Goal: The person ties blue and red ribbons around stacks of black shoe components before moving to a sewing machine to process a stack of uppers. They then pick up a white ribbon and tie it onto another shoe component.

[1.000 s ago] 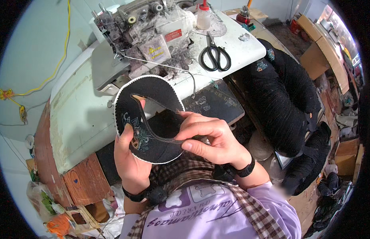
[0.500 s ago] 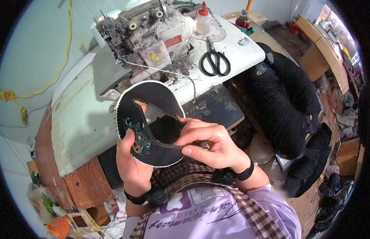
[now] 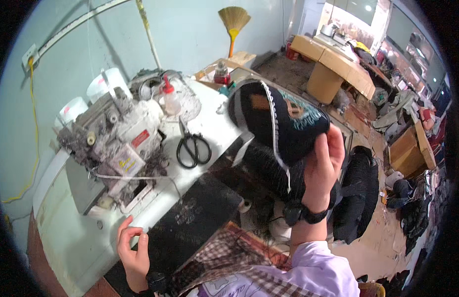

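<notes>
Your right hand [image 3: 322, 166] holds the dark shoe upper [image 3: 279, 123], white trim already sewn along its edge, raised to the right, clear of the sewing machine [image 3: 115, 143]. Your left hand [image 3: 133, 247] rests loosely curled and empty on the near counter [image 3: 81, 242]. Stitching looks finished; setting aside remains.

black fabric piece [image 3: 284, 123] with white lace trim, perhaps teal embroidery; black scissors [image 3: 192, 147]; yellow broom [image 3: 234, 22]

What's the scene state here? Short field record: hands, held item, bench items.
right hand: raised, gripping a black fabric piece with white trim
left hand: empty, fingers curled, at the edge of the white table
sewing machine: on the table, linty
scissors: black-handled, right of the machine
squeeze bottle: red cap, behind the scissors
</notes>
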`<control>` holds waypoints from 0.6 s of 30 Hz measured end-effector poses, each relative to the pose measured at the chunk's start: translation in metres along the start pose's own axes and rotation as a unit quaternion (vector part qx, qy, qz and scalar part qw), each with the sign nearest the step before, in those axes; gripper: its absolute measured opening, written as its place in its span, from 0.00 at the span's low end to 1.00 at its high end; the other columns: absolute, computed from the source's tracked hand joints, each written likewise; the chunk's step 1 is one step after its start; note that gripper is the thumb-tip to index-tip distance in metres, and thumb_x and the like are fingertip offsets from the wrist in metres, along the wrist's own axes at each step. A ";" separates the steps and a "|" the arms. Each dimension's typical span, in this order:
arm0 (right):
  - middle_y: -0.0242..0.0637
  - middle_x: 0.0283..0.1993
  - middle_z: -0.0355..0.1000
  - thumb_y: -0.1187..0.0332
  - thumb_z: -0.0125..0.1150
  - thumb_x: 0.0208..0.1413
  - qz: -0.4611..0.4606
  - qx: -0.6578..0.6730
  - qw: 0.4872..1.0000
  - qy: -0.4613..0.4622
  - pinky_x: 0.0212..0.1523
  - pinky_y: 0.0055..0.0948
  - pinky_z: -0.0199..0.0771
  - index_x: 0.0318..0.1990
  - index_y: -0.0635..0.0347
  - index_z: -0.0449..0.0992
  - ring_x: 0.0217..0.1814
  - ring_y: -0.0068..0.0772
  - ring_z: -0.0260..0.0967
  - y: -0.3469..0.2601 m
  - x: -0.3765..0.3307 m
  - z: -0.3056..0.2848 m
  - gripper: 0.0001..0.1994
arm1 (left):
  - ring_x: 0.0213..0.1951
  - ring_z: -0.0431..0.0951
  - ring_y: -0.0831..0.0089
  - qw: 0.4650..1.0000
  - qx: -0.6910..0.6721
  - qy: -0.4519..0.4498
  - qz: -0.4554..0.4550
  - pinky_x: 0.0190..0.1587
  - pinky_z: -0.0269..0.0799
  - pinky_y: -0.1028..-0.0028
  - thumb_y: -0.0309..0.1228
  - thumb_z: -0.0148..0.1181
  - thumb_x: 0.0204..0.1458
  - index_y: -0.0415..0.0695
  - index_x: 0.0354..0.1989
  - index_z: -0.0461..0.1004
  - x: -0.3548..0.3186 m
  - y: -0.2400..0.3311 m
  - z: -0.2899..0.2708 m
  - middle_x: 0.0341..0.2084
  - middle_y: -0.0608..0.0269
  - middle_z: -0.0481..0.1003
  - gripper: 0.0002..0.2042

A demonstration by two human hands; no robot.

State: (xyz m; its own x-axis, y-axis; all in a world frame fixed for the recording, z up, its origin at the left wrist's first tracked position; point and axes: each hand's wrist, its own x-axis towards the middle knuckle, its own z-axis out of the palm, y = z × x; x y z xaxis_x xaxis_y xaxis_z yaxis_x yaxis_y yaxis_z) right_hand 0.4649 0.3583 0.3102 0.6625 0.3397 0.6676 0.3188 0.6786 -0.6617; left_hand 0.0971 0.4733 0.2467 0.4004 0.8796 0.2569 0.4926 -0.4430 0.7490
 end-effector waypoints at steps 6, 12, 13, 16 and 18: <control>0.35 0.33 0.71 0.75 0.55 0.52 -0.018 -0.357 0.934 -0.013 0.38 0.21 0.64 0.40 0.64 0.73 0.36 0.23 0.66 0.104 0.105 -0.029 0.08 | 0.59 0.54 0.49 0.960 0.275 0.022 -0.044 0.59 0.46 0.50 0.28 0.60 0.41 0.39 0.49 0.61 0.005 -0.035 0.011 0.57 0.45 0.56 0.25; 0.34 0.33 0.73 0.70 0.55 0.50 -0.179 -0.515 0.838 -0.001 0.55 0.42 0.55 0.37 0.54 0.75 0.39 0.39 0.67 0.232 0.200 -0.046 0.07 | 0.60 0.53 0.48 0.938 0.342 -0.004 0.049 0.60 0.45 0.47 0.36 0.60 0.47 0.39 0.59 0.54 0.007 -0.050 0.009 0.57 0.43 0.56 0.31; 0.33 0.33 0.73 0.69 0.55 0.50 -0.181 -0.537 0.824 -0.008 0.57 0.43 0.53 0.37 0.53 0.76 0.41 0.38 0.67 0.251 0.210 -0.040 0.07 | 0.60 0.54 0.48 0.935 0.352 -0.006 0.045 0.59 0.47 0.47 0.37 0.59 0.48 0.39 0.58 0.55 0.007 -0.053 0.009 0.57 0.43 0.56 0.31; 0.32 0.37 0.73 0.66 0.55 0.50 -0.090 -0.615 0.780 -0.065 0.58 0.44 0.53 0.40 0.49 0.76 0.45 0.41 0.66 0.303 0.225 -0.031 0.10 | 0.60 0.55 0.49 0.931 0.364 -0.017 0.029 0.57 0.50 0.46 0.41 0.57 0.49 0.40 0.59 0.56 0.011 -0.053 0.006 0.58 0.45 0.56 0.31; 0.40 0.43 0.73 0.64 0.57 0.47 0.020 -0.559 0.828 -0.039 0.54 0.44 0.60 0.44 0.51 0.75 0.48 0.45 0.67 0.327 0.226 -0.036 0.14 | 0.60 0.55 0.49 0.935 0.352 -0.016 0.042 0.56 0.52 0.45 0.42 0.56 0.49 0.41 0.59 0.57 0.013 -0.055 0.006 0.59 0.47 0.57 0.30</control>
State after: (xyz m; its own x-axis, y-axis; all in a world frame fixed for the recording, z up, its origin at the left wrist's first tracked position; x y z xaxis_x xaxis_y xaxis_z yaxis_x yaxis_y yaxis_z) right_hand 0.7434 0.6336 0.2329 0.6552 0.4185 0.6290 0.7553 -0.3453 -0.5570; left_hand 0.0804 0.5082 0.2052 0.4788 0.8356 0.2693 0.8400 -0.5252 0.1362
